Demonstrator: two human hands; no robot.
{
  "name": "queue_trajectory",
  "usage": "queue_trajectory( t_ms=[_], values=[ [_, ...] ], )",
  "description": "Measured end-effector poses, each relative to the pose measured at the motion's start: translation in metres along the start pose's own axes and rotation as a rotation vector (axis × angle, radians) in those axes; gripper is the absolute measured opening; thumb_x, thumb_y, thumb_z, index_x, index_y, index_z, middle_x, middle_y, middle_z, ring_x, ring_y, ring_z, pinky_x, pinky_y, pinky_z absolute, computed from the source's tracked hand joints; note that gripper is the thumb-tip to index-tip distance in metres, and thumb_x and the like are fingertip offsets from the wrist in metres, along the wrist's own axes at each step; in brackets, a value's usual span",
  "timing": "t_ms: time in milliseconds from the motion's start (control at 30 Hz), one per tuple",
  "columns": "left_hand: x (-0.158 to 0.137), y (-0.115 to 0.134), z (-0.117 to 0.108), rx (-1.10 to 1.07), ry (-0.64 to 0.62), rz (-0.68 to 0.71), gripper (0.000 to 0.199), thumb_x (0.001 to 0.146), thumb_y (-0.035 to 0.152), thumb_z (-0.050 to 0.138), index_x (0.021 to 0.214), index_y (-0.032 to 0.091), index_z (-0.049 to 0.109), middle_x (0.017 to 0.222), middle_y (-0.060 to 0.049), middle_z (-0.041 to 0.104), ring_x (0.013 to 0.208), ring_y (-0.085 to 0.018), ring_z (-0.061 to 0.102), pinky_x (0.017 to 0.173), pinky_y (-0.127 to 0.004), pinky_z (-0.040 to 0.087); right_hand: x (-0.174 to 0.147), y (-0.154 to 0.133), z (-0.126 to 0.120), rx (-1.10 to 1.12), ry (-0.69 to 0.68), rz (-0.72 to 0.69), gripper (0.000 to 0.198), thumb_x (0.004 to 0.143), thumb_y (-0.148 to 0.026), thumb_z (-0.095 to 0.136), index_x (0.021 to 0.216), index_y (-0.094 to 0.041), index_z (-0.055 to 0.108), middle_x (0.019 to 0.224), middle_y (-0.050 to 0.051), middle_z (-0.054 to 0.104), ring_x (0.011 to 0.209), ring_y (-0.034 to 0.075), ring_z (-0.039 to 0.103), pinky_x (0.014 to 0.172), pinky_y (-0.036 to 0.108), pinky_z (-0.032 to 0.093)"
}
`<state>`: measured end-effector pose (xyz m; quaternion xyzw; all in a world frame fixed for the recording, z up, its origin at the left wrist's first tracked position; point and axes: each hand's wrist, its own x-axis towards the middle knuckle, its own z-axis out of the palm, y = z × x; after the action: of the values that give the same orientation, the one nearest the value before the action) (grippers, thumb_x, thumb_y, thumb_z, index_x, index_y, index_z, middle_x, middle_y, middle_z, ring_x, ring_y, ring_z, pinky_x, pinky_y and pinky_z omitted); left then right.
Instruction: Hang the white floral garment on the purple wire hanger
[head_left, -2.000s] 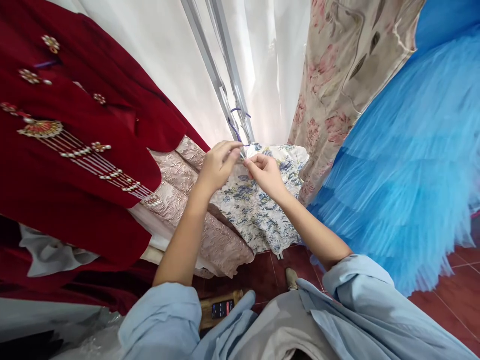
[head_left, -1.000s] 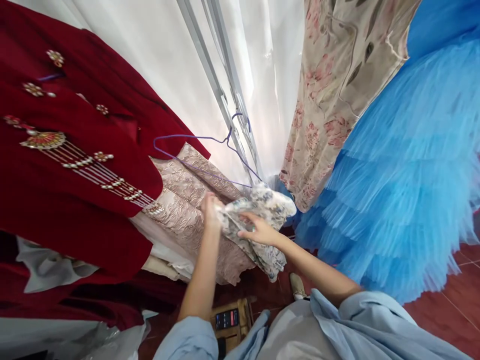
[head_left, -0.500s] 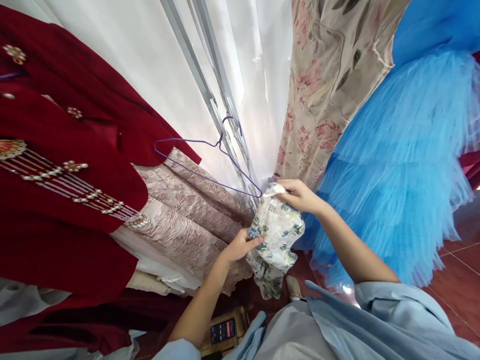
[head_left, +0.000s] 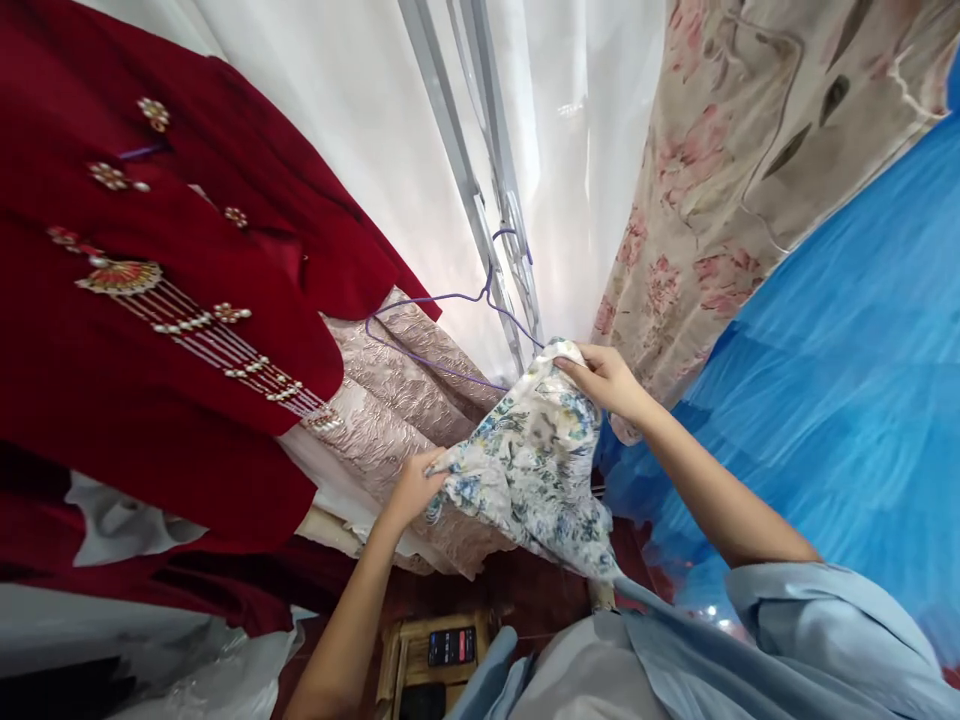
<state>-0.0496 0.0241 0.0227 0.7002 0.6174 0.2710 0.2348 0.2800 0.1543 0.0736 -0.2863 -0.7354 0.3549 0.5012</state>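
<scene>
A white garment with blue and yellow floral print (head_left: 532, 465) is stretched between my two hands. My left hand (head_left: 416, 485) grips its left edge. At its upper right corner, my right hand (head_left: 604, 378) pinches the fabric between thumb and fingers. Behind the garment a thin purple hanger (head_left: 431, 362) hangs by its hook from a grey metal stand (head_left: 517, 245). The hanger's right end is hidden by the cloth, and I cannot tell whether it is inside the garment.
To the left hang a dark red jacket with beaded ornaments (head_left: 225, 230) and a pink textured skirt (head_left: 390, 400). A beige floral garment (head_left: 697, 190) and a blue tulle dress (head_left: 817, 410) are on the right. Below, a phone (head_left: 452, 646) lies on a wooden stool (head_left: 409, 655).
My left hand has moved left and spread the floral garment wider. My right hand has brought its upper corner over the hanger's right end. The view has shifted left.
</scene>
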Motion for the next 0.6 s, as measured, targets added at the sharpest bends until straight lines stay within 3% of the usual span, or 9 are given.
queue_trajectory(
  t_ms=[200, 300, 400, 533, 600],
  values=[
    [0.027, -0.003, -0.058, 0.044, 0.023, 0.036, 0.023, 0.077, 0.032, 0.045, 0.07, 0.018, 0.063, 0.071, -0.001, 0.063, 0.072, -0.021, 0.057, 0.067, -0.029, 0.044, -0.013, -0.023, -0.046, -0.158, 0.161, 0.027, 0.034, 0.089, -0.045, 0.064, 0.075, -0.014, 0.065, 0.064, -0.002, 0.048, 0.059, 0.011, 0.039, 0.054, 0.024, 0.029],
    [0.054, -0.011, -0.094, 0.122, 0.162, 0.047, 0.024, 0.076, 0.033, 0.041, 0.063, 0.019, 0.057, 0.064, -0.001, 0.056, 0.066, -0.02, 0.053, 0.062, -0.03, 0.04, -0.012, -0.029, -0.061, -0.198, 0.201, 0.044, 0.035, 0.085, -0.045, 0.068, 0.069, -0.015, 0.062, 0.06, -0.003, 0.045, 0.056, 0.01, 0.037, 0.051, 0.024, 0.026],
    [0.092, -0.013, -0.124, 0.224, 0.321, 0.114, 0.021, 0.076, 0.03, 0.043, 0.067, 0.02, 0.058, 0.066, -0.002, 0.056, 0.069, -0.021, 0.054, 0.068, -0.032, 0.043, -0.006, -0.03, -0.068, -0.198, 0.182, 0.053, 0.035, 0.084, -0.046, 0.071, 0.068, -0.015, 0.062, 0.059, -0.003, 0.047, 0.055, 0.009, 0.039, 0.05, 0.024, 0.027],
    [0.15, 0.011, -0.132, 0.113, 0.634, 0.174, 0.02, 0.078, 0.026, 0.05, 0.088, 0.019, 0.065, 0.09, -0.008, 0.065, 0.089, -0.024, 0.061, 0.084, -0.036, 0.048, 0.005, -0.016, -0.069, 0.042, 0.161, 0.172, 0.032, 0.08, -0.046, 0.076, 0.078, -0.016, 0.068, 0.062, -0.003, 0.058, 0.052, 0.009, 0.046, 0.048, 0.022, 0.032],
    [0.17, 0.032, -0.119, -0.061, 0.642, 0.133, 0.027, 0.08, 0.028, 0.057, 0.105, 0.019, 0.063, 0.099, -0.009, 0.066, 0.09, -0.024, 0.063, 0.082, -0.036, 0.051, 0.008, -0.004, -0.065, 0.276, 0.109, 0.286, 0.032, 0.079, -0.048, 0.077, 0.083, -0.017, 0.069, 0.067, -0.001, 0.065, 0.054, 0.011, 0.054, 0.049, 0.022, 0.04]
  ],
)
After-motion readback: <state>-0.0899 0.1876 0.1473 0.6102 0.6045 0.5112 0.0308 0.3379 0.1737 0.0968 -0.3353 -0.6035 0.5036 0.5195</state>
